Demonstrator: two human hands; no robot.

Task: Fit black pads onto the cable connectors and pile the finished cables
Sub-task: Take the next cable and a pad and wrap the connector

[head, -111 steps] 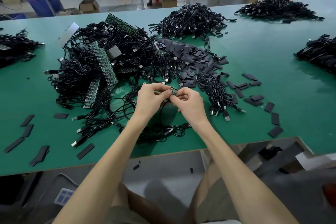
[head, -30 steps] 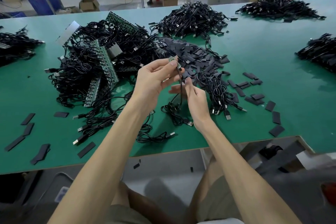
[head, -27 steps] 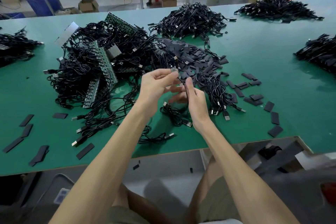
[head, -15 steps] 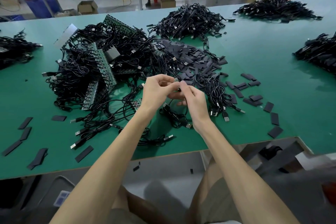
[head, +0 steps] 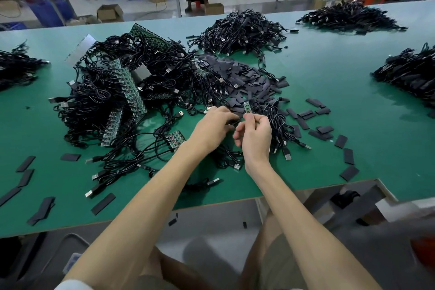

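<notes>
- One green table (head: 329, 106) fills most of the frame, from edge to edge.
- A large tangle of black cables (head: 103, 101) mixed with green circuit strips (head: 131, 92) lies left of centre.
- A separate cable pile (head: 240, 30) sits at upper centre, apart from the tangle.
- A heap of black pads (head: 247, 77) lies at centre, with loose pads (head: 322, 129) scattered to its right.
- The left hand (head: 211, 127), at centre, curls its fingers at the near edge of the pad heap; whether they grip a pad cannot be told.
- The right hand (head: 255, 134), just beside it, pinches a small green connector (head: 247, 106) between thumb and forefinger, upright above the pads.
</notes>
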